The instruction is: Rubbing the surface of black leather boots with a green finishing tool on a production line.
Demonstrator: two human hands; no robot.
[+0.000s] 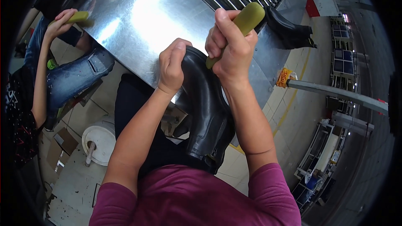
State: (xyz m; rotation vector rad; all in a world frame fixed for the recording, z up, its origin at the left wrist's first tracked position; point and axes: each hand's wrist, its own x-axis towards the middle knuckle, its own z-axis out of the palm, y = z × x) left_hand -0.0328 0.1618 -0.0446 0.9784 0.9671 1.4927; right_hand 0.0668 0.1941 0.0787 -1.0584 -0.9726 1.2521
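Note:
A black leather ankle boot (208, 109) stands upright in my lap, its toe end up. My left hand (171, 65) grips the boot near its top edge. My right hand (230, 44) is closed around a yellow-green rubbery stick (247, 19), whose lower tip touches the boot's leather beside my left hand. Both forearms come up from the lower edge, out of magenta sleeves.
A shiny metal worktable (138, 21) with a roller conveyor lies in front. Another black boot (289, 29) rests on its right edge. At left a seated person in jeans holds a similar yellow-green stick (77, 16). A white bucket (100, 140) stands on the floor.

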